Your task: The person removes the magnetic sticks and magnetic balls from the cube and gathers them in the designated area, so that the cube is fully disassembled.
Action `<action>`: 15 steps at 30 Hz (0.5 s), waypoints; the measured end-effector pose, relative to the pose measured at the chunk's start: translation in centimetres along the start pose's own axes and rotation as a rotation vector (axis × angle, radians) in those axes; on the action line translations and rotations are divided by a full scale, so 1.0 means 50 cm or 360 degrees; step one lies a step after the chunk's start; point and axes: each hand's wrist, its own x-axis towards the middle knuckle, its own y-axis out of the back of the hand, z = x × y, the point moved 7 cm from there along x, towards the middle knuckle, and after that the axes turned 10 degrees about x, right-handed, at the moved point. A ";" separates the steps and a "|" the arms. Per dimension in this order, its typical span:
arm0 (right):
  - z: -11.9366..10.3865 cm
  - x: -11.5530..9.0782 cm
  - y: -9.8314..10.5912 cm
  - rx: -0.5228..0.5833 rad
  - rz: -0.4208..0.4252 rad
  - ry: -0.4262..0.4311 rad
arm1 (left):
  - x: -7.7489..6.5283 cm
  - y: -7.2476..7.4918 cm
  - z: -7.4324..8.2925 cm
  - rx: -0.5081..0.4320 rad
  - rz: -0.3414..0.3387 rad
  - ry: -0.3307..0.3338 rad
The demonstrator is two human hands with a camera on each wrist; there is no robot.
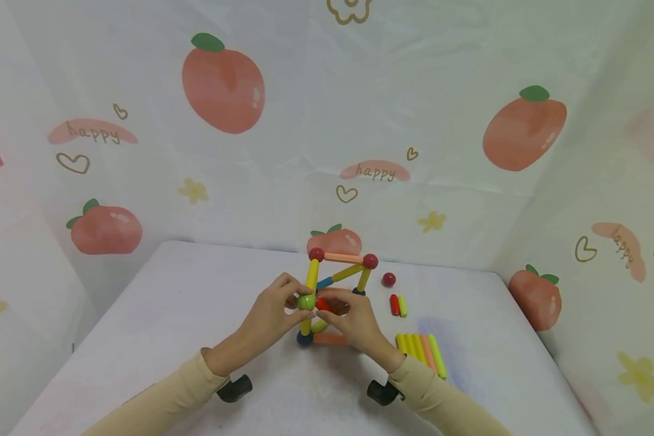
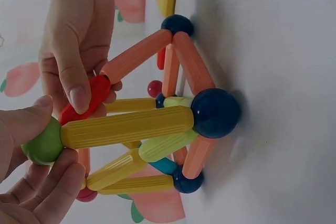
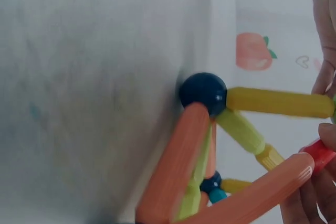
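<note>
White cloth, printed with fruit, hearts and the word "happy", hangs behind a pale surface. On the surface stands a frame of coloured rods joined by balls, with dark blue balls at its base, apparently serving as feet to bear the weight. The left hand and right hand come together at its near side, seemingly so one can steady while the other guides. A row of long sticks lies side by side to the right, probably for easy reach. In the left wrist view, a salmon rod slants up to a short red rod, which the right hand pinches between thumb and fingers, likely to control its angle. Beyond the row lie two short sticks, one red, one yellow-green, and farther back a loose red ball. The left hand's thumb and fingers grip a green ball at the end of a yellow upright, presumably keeping that corner still. Whether red rod and green ball touch cannot be told.
</note>
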 end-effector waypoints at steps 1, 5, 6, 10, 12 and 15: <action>0.001 0.000 0.001 -0.0004 0.0015 -0.0002 | 0.000 -0.001 -0.001 0.0000 0.0000 0.0004; 0.001 -0.001 0.003 0.0003 0.0035 -0.0002 | -0.001 -0.002 -0.001 0.0004 -0.0003 0.0012; 0.001 -0.001 0.003 0.0005 0.0044 -0.0005 | -0.001 -0.001 -0.001 0.0007 -0.0003 0.0011; 0.001 0.000 0.010 -0.0021 0.0115 -0.0038 | 0.000 0.000 0.002 0.0014 0.0003 -0.0008; 0.006 0.002 0.015 -0.0033 0.0153 -0.0078 | 0.000 0.000 0.003 0.0018 0.0006 -0.0013; 0.018 0.003 0.020 0.0029 0.0176 -0.0174 | -0.001 0.002 0.004 0.0017 0.0012 -0.0017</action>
